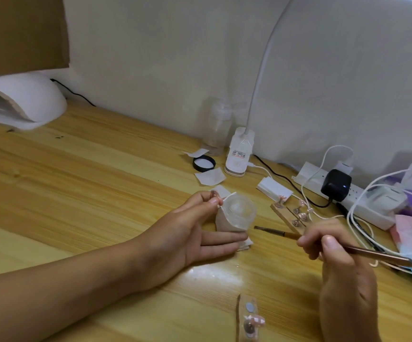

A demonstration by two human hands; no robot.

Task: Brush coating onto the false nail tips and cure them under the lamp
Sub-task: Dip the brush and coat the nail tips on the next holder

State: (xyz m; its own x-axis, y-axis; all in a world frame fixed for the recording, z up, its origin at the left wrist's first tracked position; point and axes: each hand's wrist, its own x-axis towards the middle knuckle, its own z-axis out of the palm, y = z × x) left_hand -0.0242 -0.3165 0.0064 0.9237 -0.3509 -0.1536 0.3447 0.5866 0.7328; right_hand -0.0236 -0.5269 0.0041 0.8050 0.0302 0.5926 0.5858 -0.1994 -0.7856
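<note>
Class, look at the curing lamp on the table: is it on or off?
Off, as far as shows: the lamp has no glow in its opening, only dull white.

Your bare left forearm (64, 287) reaches in from the lower left, long and low, wrist straight. Your left hand (190, 233) is turned with the palm facing inward. Thumb and forefinger are lifted at the top, pinching a small pinkish false nail tip (214, 194). The lower fingers (224, 236) stretch out straight and side by side, pointing right. Your right hand (333, 253) comes up from the bottom edge on a bare right wrist (348, 317), fingers curled in. Your thumb (331, 243) presses on top of a slender brown-handled brush (363, 253), gripped like a pen. Its dark bristle end points left, toward your other hand. The two hands are apart, not touching.
</note>
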